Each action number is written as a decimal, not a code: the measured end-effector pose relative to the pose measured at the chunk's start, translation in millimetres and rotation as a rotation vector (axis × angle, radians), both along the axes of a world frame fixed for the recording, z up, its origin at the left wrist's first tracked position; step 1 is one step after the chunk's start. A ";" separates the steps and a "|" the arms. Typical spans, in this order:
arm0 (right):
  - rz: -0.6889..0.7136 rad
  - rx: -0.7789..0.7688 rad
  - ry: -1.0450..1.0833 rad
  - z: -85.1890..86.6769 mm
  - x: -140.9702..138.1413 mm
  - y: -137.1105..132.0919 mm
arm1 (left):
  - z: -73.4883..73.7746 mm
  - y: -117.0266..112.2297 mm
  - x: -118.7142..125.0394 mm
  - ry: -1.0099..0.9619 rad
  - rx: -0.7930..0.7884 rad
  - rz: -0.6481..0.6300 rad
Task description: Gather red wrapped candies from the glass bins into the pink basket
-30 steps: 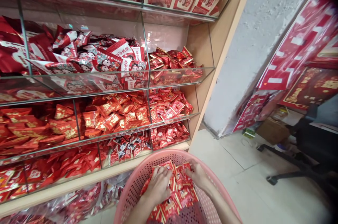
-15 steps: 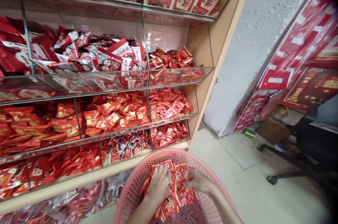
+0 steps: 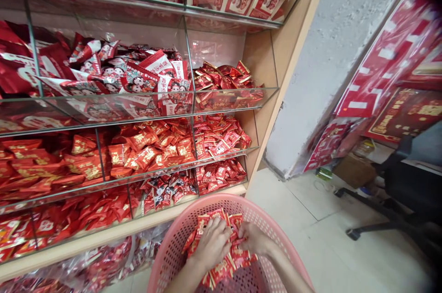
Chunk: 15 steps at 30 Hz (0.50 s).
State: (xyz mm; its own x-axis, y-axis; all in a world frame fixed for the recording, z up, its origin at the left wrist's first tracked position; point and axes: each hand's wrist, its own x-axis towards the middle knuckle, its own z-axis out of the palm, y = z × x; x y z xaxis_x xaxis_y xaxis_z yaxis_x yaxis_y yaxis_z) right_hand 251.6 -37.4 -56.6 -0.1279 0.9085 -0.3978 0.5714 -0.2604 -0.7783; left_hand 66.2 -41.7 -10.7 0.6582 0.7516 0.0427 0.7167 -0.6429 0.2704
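Note:
A pink perforated plastic basket (image 3: 286, 238) stands below me with a heap of small red and gold packets (image 3: 221, 271) in it. My left hand (image 3: 213, 243) lies palm down over the left part of the heap, its fingers stretched and slightly bent on the packets. At the heap's right side is my right hand (image 3: 254, 238). Its fingers are curled against a red packet (image 3: 236, 225), and the fingertips are partly hidden.
Ahead stands a wooden rack (image 3: 272, 113) with glass-fronted compartments of red packets (image 3: 148, 143). Filled plastic bags (image 3: 113, 256) lie beneath it. On the right are a grey wall (image 3: 307, 54), a tiled floor (image 3: 311, 247) and a black wheeled chair (image 3: 407, 192).
My left hand has shifted slightly right across the packets. My right hand has moved a little left, and its fingers have drawn closer together on the packets.

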 end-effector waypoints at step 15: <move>-0.066 0.140 -0.365 2.0 -8.0 -2.3 | -14.6 -17.7 11.7 -0.001 -0.194 -0.270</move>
